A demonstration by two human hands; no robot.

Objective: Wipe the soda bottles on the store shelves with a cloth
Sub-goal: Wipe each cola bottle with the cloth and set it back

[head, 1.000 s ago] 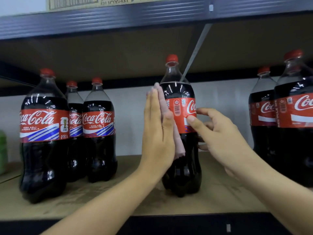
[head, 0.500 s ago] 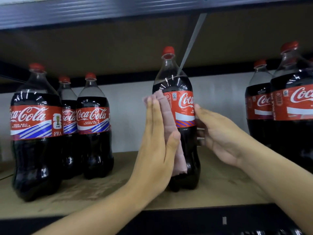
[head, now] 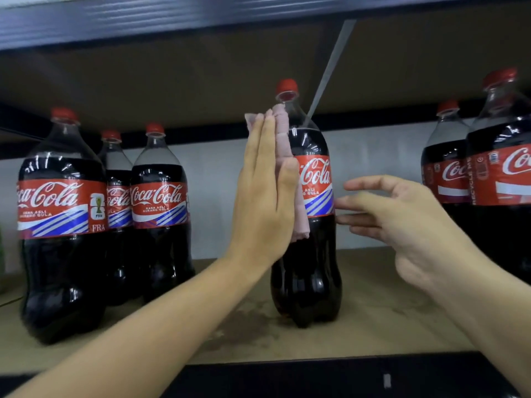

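Honestly, the middle bottle (head: 309,214) looks full and heavy, slick plastic. Left hand (head: 265,193) presses the soft pink cloth (head: 284,156) flat-fingered against it; right hand (head: 402,216) hovers open at center-right, so brace the label band.

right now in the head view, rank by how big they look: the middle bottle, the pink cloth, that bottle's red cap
1. Middle bottle, by far the largest.
2. Pink cloth, partly hidden behind the left hand, so its full size is unsure.
3. Red cap, smallest.
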